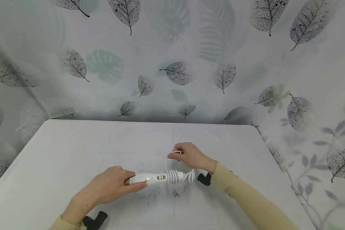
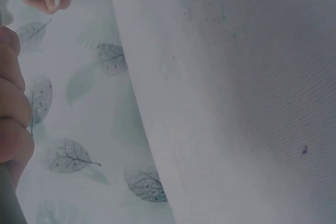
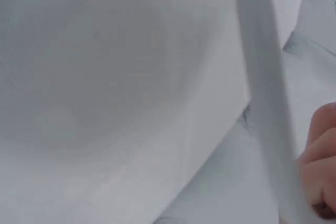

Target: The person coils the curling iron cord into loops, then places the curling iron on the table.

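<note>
A white hair styling iron [image 1: 153, 179] with a small gold-toned button panel lies level over the table in the head view. My left hand [image 1: 110, 185] grips its left end, thumb along the near side. White cord [image 1: 172, 177] is coiled several times round the iron's right end, where more loops bunch up. Above these coils, my right hand [image 1: 191, 155] pinches a raised length of the cord. The left wrist view has curled left fingers [image 2: 13, 95] at its edge. In the right wrist view, a blurred stretch of cord [image 3: 265, 87] passes beside the right fingers [image 3: 320, 156].
A white-covered table [image 1: 80, 143] with small dark specks lies beneath both hands. Behind it hangs a leaf-patterned backdrop [image 1: 152, 41], which also runs along both sides. Black wrist-mounted pieces [image 1: 95, 220] show by both sleeves.
</note>
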Demonstrator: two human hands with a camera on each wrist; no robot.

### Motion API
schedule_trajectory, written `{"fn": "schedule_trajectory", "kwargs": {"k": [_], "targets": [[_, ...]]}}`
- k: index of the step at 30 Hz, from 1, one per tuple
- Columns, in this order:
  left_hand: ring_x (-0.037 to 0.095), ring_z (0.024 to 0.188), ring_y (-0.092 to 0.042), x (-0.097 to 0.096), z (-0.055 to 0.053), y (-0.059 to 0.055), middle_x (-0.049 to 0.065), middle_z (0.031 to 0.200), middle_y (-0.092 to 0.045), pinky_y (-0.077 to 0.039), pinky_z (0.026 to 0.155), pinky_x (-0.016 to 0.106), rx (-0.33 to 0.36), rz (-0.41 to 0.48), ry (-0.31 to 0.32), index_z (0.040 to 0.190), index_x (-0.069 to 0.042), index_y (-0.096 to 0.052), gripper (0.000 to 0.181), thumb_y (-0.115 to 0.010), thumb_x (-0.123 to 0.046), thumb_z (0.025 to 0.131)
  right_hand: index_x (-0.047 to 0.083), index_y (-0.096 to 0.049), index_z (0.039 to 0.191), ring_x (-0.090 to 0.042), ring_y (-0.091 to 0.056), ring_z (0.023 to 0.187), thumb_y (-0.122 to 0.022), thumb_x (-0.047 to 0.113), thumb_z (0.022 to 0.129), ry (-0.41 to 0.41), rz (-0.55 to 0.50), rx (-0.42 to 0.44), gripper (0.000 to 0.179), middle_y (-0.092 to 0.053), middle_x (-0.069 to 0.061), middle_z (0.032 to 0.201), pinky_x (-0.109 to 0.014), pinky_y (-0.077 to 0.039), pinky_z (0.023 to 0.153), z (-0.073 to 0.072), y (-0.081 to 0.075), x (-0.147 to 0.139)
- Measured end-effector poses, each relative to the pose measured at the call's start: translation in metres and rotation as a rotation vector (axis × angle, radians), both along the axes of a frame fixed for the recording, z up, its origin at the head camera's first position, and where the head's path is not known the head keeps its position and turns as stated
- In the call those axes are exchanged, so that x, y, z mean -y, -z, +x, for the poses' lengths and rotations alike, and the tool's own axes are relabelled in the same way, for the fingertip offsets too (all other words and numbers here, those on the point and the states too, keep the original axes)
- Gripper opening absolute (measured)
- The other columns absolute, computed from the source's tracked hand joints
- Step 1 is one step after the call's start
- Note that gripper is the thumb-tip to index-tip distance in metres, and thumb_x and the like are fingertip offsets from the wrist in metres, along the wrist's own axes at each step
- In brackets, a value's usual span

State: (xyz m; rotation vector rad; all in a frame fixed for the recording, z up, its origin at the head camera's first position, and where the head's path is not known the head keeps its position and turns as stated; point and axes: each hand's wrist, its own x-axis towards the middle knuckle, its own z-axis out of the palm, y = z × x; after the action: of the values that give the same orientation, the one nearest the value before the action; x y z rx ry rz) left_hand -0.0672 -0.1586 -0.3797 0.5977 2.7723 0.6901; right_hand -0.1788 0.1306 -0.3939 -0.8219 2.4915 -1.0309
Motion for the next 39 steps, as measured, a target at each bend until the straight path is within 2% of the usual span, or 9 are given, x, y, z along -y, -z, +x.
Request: {"fn": "schedule_trajectory", "kwargs": {"k": [6,17,23,25,27,29,32,36,39], "targets": [[-0.001,0.047,-0.029,-0.002,0.000,0.003,-0.016,0.052,-0.030,-0.028,0.048,0.020,-0.029,0.001,0.012,0.062,-0.026,-0.047,0.053,-0.051,-0.071,0.092,0.017,-0.067,0.083,-0.013,-0.042,0.063,-0.066,0.033,0.097,0.022,-0.126,0.036,0.022,-0.056,0.000,0.072,-0.025,-0.032,0.058,0.001,-0.016,0.001],[0.000,0.047,-0.034,-0.011,0.000,0.009,-0.015,0.051,-0.034,-0.030,0.047,0.021,-0.016,-0.041,0.022,0.065,-0.029,-0.052,0.053,-0.048,-0.075,0.089,0.016,-0.073,0.086,-0.014,-0.020,0.049,-0.059,0.033,0.102,-0.069,-0.162,0.202,0.027,-0.072,0.004,0.109,-0.025,-0.022,0.048,0.012,-0.050,-0.003],[0.000,0.047,-0.034,-0.009,0.001,0.010,-0.015,0.051,-0.035,-0.031,0.047,0.021,-0.005,-0.039,-0.011,0.063,-0.029,-0.051,0.054,-0.048,-0.076,0.089,0.011,-0.072,0.090,-0.008,-0.026,0.045,-0.056,0.031,0.103,-0.127,-0.140,0.270,0.028,-0.071,-0.001,0.119,-0.026,-0.020,0.045,0.019,-0.067,-0.014],[0.000,0.048,-0.034,-0.009,0.001,0.011,-0.015,0.052,-0.035,-0.031,0.047,0.021,-0.004,-0.039,-0.019,0.062,-0.029,-0.051,0.054,-0.048,-0.076,0.089,0.012,-0.073,0.094,-0.009,-0.025,0.044,-0.056,0.030,0.104,-0.143,-0.132,0.289,0.027,-0.072,0.000,0.111,-0.026,-0.020,0.044,0.021,-0.072,-0.016],[0.001,0.048,-0.035,-0.009,0.000,0.011,-0.014,0.052,-0.036,-0.031,0.048,0.022,0.004,-0.039,-0.028,0.062,-0.029,-0.051,0.055,-0.047,-0.077,0.089,0.014,-0.074,0.098,-0.014,-0.015,0.043,-0.055,0.029,0.104,-0.157,-0.120,0.300,0.024,-0.068,0.003,0.081,-0.026,-0.019,0.043,0.025,-0.076,-0.018],[0.002,0.050,-0.036,-0.008,0.000,0.011,-0.013,0.054,-0.038,-0.032,0.049,0.022,0.017,-0.039,-0.041,0.063,-0.028,-0.052,0.055,-0.047,-0.077,0.089,0.016,-0.073,0.101,-0.014,-0.015,0.042,-0.055,0.027,0.104,-0.172,-0.120,0.298,0.022,-0.049,0.005,0.059,-0.026,-0.018,0.042,0.031,-0.079,-0.019],[0.003,0.050,-0.037,-0.006,-0.002,0.011,-0.012,0.055,-0.040,-0.033,0.049,0.023,0.050,-0.025,-0.062,0.068,-0.029,-0.057,0.053,-0.048,-0.076,0.089,0.016,-0.072,0.102,-0.013,-0.016,0.041,-0.053,0.027,0.105,-0.186,-0.131,0.262,0.022,-0.027,0.005,0.053,-0.026,-0.019,0.042,0.042,-0.081,-0.020],[0.004,0.050,-0.036,-0.002,-0.006,0.011,-0.011,0.054,-0.040,-0.033,0.049,0.024,0.096,-0.004,-0.088,0.075,-0.028,-0.064,0.051,-0.050,-0.075,0.089,0.012,-0.070,0.106,-0.011,-0.019,0.043,-0.052,0.024,0.106,-0.176,-0.183,0.224,0.022,-0.056,0.001,0.076,-0.025,-0.021,0.042,0.058,-0.080,-0.021],[0.005,0.051,-0.036,0.001,-0.008,0.010,-0.011,0.054,-0.039,-0.033,0.050,0.024,0.110,-0.005,-0.100,0.079,-0.027,-0.066,0.051,-0.050,-0.074,0.090,0.011,-0.070,0.107,-0.009,-0.020,0.044,-0.051,0.021,0.106,-0.167,-0.239,0.206,0.022,-0.065,-0.005,0.101,-0.024,-0.022,0.043,0.070,-0.076,-0.023]]}}
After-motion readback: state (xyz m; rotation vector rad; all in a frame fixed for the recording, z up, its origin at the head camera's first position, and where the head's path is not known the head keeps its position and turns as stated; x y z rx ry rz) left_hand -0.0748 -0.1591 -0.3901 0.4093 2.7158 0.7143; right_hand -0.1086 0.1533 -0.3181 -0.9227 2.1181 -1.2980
